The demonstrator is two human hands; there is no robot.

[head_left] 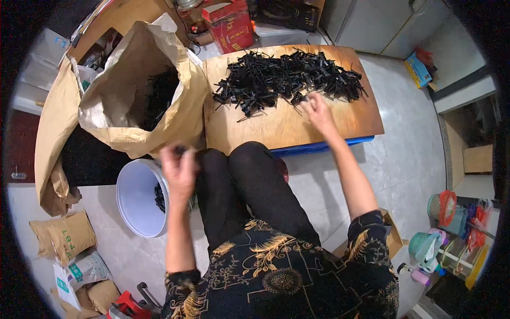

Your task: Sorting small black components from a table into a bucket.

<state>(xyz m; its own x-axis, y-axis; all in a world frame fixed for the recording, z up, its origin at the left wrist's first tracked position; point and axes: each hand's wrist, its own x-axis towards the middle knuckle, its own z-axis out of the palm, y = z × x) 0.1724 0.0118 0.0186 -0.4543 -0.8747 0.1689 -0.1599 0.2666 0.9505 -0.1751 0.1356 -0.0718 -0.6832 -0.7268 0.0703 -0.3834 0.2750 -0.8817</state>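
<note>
A heap of small black plastic parts (287,77) with thin prongs lies spread over a wooden board (234,130). At the heap's near edge is my right hand (319,112), its fingers closed in a pinch; whatever they hold, if anything, does not show. My left hand (179,173), blurred by motion, is raised beside the white bucket (139,199), left of my knees. Its fingers are closed round a small black plastic part (179,150). More black parts lie inside the bucket and in the large open paper sack (114,101) behind it.
Under the board shows the blue rim of a bin (324,146). A red box (228,26) stands beyond the board. Brown sacks (66,236) sit on the floor at left. Baskets and bags (443,212) crowd the right side, and an open carton (390,234) is by my right elbow.
</note>
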